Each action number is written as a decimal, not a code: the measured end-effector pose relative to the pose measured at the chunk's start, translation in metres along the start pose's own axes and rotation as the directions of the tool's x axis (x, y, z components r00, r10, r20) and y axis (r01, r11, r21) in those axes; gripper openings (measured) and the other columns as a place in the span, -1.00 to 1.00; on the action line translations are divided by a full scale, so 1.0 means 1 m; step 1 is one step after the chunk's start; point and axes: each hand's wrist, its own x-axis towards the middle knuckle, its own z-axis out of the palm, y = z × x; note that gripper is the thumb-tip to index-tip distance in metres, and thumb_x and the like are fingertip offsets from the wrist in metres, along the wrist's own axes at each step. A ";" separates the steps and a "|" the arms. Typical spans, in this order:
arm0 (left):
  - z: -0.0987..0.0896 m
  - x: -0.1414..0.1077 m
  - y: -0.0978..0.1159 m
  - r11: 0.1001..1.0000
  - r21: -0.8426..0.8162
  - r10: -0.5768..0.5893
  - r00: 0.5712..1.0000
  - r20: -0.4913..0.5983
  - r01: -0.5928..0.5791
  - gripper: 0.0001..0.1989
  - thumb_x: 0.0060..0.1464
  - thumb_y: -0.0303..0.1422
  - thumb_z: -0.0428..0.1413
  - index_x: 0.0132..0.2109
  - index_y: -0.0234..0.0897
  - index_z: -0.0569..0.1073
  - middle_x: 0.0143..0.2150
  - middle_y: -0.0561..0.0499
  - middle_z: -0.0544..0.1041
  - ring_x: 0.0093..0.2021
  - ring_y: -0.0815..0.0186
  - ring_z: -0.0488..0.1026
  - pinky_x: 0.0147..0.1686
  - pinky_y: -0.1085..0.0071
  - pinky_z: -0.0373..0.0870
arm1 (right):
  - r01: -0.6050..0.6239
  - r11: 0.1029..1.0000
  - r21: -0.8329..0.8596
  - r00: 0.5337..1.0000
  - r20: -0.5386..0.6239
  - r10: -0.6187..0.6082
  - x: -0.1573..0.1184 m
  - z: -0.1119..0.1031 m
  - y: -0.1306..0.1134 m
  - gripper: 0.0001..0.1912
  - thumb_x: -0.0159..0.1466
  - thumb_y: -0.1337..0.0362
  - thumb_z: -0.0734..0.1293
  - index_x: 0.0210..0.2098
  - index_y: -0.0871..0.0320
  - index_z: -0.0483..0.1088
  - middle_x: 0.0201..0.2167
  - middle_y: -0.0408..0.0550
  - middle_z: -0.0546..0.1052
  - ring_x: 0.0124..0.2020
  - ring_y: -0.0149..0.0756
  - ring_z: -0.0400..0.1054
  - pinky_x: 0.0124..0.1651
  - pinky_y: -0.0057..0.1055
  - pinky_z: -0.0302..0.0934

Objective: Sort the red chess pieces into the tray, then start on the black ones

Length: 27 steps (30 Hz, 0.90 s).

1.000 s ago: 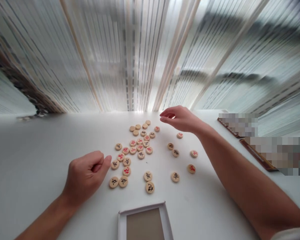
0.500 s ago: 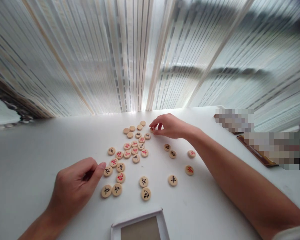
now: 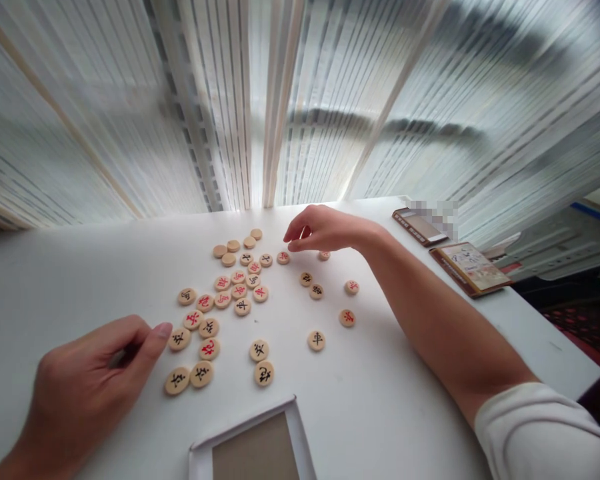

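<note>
Round wooden Chinese chess pieces point(image 3: 223, 283), marked with red or black characters, lie scattered on a white table. My right hand point(image 3: 325, 229) is over the far middle of the table, its thumb and fingers apart. Just below those fingertips lies a red-marked chess piece point(image 3: 283, 257); I see nothing between them. Behind the wrist another red-marked piece point(image 3: 325, 255) is partly covered. My left hand point(image 3: 95, 377) rests at the left with curled fingers and the thumb laid along them. Beside its thumb tip is a black-marked piece point(image 3: 179, 339). No piece shows in that hand.
Several blank-faced pieces point(image 3: 233, 246) lie at the back of the group. A shallow white-rimmed box point(image 3: 300, 427) is at the near edge, cut off by the frame. Two flat boxes point(image 3: 473, 268) lie along the table's right side. Striped sheer curtains point(image 3: 230, 100) hang behind.
The view has swung right, so the table's contents appear further left. My right fingers have come off the red-marked piece, which now lies uncovered. My left hand keeps its curled pose.
</note>
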 end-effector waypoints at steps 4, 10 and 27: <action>-0.001 -0.002 0.000 0.996 -0.038 -0.085 0.996 0.032 0.086 -0.55 0.30 -0.10 0.12 -0.54 -0.16 0.36 -0.61 0.17 0.20 -0.58 0.35 0.19 -0.50 0.38 0.19 | 0.045 0.999 0.024 0.999 0.013 -0.045 0.001 0.010 -0.009 -0.64 0.24 0.15 0.57 0.01 0.12 0.68 -0.12 0.02 0.72 -0.26 -0.23 0.57 -0.40 -0.39 0.35; -0.010 0.016 0.009 0.963 -0.179 -0.194 0.979 0.057 0.202 -0.62 0.33 -0.21 0.09 -0.48 -0.17 0.43 -0.54 0.12 0.45 -0.48 0.29 0.41 -0.38 0.33 0.33 | 0.127 0.992 0.017 0.984 -0.132 -0.123 0.013 0.027 -0.013 -0.74 0.45 0.23 0.35 -0.06 0.15 0.69 -0.19 0.05 0.73 -0.22 -0.17 0.59 -0.23 -0.29 0.44; 0.049 0.119 0.032 0.979 -0.134 0.196 0.885 0.422 -0.153 -0.81 0.31 -0.31 0.24 -0.03 -0.20 0.72 0.05 -0.10 0.62 0.01 0.15 0.63 0.12 0.21 0.53 | 0.446 0.864 -0.235 0.869 -0.117 -0.480 0.046 0.060 -0.018 -0.70 0.41 0.46 0.36 -0.02 0.12 0.72 -0.03 0.10 0.70 -0.07 -0.11 0.58 -0.01 -0.28 0.35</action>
